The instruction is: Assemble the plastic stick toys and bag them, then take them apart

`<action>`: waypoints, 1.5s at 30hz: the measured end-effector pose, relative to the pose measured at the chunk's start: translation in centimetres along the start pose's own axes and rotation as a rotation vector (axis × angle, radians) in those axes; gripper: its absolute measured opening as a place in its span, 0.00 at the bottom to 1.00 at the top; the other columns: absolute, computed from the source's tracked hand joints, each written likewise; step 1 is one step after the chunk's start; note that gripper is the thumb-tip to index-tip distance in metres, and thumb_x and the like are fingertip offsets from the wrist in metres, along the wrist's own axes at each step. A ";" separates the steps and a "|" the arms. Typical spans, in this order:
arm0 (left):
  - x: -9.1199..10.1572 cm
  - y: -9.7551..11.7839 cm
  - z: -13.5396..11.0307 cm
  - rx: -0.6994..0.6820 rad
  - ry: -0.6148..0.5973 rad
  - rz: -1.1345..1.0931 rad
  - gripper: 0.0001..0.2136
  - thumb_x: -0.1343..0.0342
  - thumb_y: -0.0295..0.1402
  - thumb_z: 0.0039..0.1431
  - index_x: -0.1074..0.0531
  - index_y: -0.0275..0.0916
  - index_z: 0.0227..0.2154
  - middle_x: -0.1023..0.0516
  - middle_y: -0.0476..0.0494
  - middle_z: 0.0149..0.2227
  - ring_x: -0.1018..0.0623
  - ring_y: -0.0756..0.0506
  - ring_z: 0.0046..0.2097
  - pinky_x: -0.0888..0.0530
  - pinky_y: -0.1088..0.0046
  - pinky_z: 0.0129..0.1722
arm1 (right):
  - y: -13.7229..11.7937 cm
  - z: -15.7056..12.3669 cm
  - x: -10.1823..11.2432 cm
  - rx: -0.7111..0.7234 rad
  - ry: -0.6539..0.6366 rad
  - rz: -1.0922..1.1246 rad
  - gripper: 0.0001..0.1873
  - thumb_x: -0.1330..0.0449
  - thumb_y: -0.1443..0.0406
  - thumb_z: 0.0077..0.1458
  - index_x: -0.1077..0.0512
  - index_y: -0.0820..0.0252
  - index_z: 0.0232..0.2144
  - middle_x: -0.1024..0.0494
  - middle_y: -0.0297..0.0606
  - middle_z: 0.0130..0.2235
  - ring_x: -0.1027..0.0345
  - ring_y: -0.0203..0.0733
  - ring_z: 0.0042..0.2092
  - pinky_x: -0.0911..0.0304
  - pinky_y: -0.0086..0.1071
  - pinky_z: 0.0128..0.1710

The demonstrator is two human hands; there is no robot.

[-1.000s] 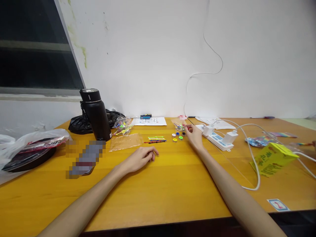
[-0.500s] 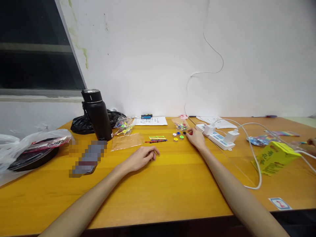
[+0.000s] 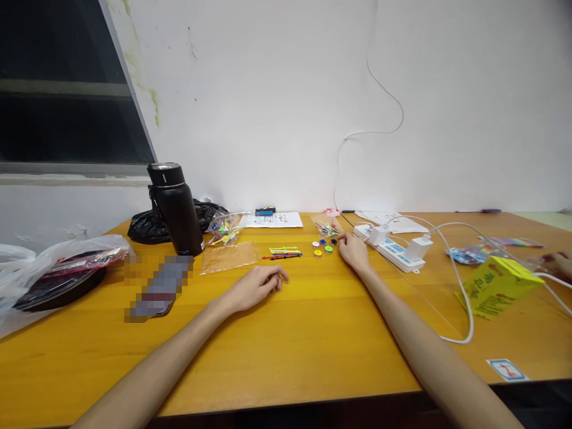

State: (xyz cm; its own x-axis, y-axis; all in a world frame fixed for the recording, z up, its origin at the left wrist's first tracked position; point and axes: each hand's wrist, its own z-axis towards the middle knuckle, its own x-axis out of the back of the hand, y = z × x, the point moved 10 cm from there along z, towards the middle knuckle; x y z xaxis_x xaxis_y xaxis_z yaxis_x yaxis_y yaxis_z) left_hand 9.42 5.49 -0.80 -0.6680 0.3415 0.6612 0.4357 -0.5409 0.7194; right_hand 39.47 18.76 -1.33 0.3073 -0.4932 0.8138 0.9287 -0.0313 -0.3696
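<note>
My left hand (image 3: 255,286) rests on the yellow wooden table (image 3: 295,333), fingers curled loosely with nothing in them. My right hand (image 3: 354,250) reaches far forward, fingertips pinched at a tiny piece beside a cluster of small coloured round pieces (image 3: 324,246). Left of those lie several thin coloured sticks (image 3: 283,252). Behind the cluster sits a small clear bag of coloured parts (image 3: 328,226). Another clear bag of coloured parts (image 3: 223,227) and a flat empty clear bag (image 3: 229,256) lie further left.
A black flask (image 3: 176,208) and black bag (image 3: 152,225) stand back left. A white power strip (image 3: 395,248) with chargers and cables lies right, near a yellow box (image 3: 496,286). Another person's hand (image 3: 558,264) shows at the right edge. A plastic-wrapped dark dish (image 3: 58,274) sits far left.
My right hand has drawn back slightly from the small bag toward the round pieces. The other person's hand has come further in at the right edge. My left hand has stayed still.
</note>
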 end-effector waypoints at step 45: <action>2.6 -3.8 -0.1 0.125 0.187 0.216 0.11 0.56 0.34 0.65 0.29 0.42 0.33 0.21 0.47 0.35 0.24 0.44 0.38 0.33 0.71 0.40 | -17.1 -13.1 -0.2 0.643 -0.431 0.286 0.09 0.48 0.70 0.63 0.28 0.56 0.34 0.21 0.35 0.34 0.29 0.40 0.35 0.45 0.28 0.35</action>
State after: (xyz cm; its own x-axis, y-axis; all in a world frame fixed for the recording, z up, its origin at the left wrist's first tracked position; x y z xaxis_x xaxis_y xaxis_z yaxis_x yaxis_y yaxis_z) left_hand 6.02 8.36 -1.84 -0.6461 0.0755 0.7595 0.6428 -0.4827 0.5948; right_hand 20.75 8.03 -1.07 0.4812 -0.0256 0.8762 0.6995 0.6136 -0.3662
